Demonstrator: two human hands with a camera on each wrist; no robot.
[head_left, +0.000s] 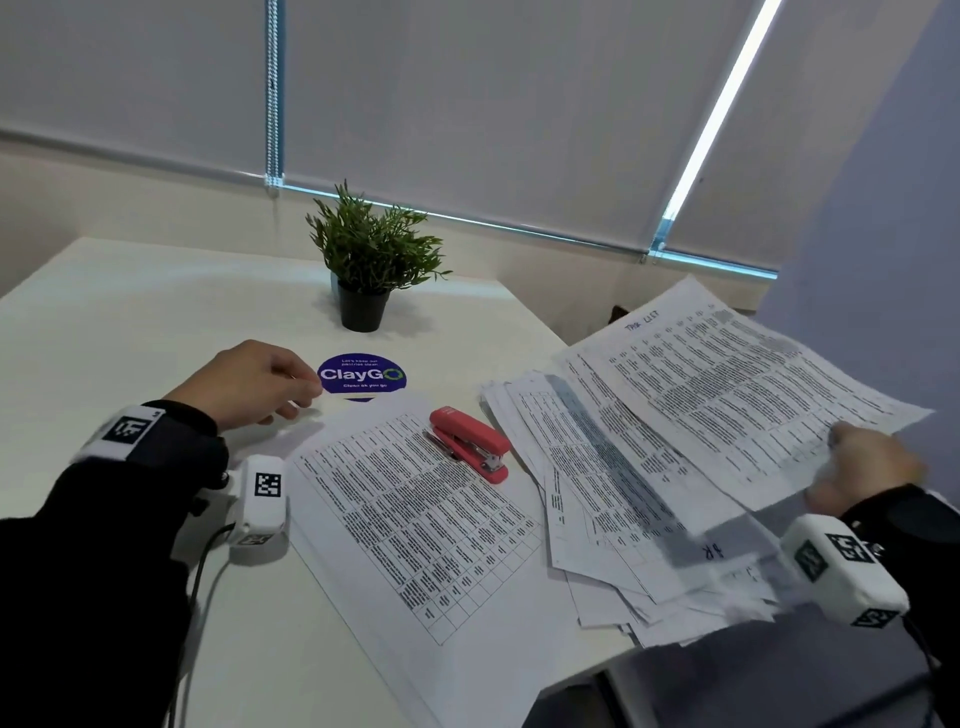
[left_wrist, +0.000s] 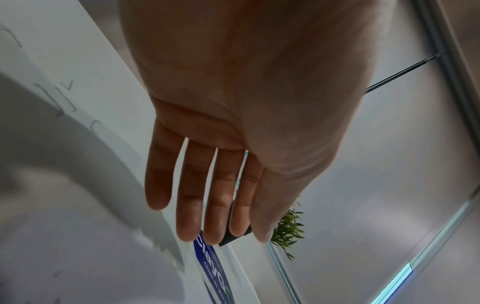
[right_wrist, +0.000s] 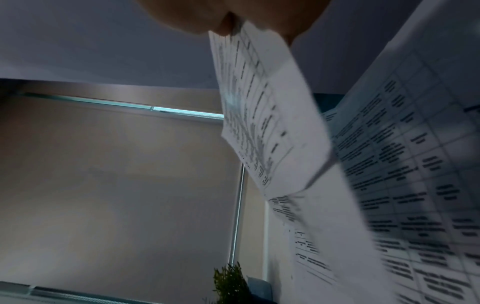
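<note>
Head view first: my right hand (head_left: 867, 467) is pinching the lifted sheet (head_left: 727, 395) by its near edge, raising it off the loose pile (head_left: 597, 499) that is sprawling along the table's (head_left: 130, 338) right edge and hanging over the near right corner. I am judging that I am peeling it away to join the flat sheet (head_left: 415, 519) lying mid-table, where the red stapler (head_left: 470, 444) is sitting on its far corner, handy and weighing it down. My left hand (head_left: 249, 382) is hovering slack, fingers loose, gripping nothing, just beside the blue sticker (head_left: 362, 376), probably ready to steady paper. Counting: one stapler, one sticker, one potted plant (head_left: 371, 260) by the far edge, one flat sheet or set, one pile too fanned to count. Whether I am lifting one leaf or several, I cannot tell.
</note>
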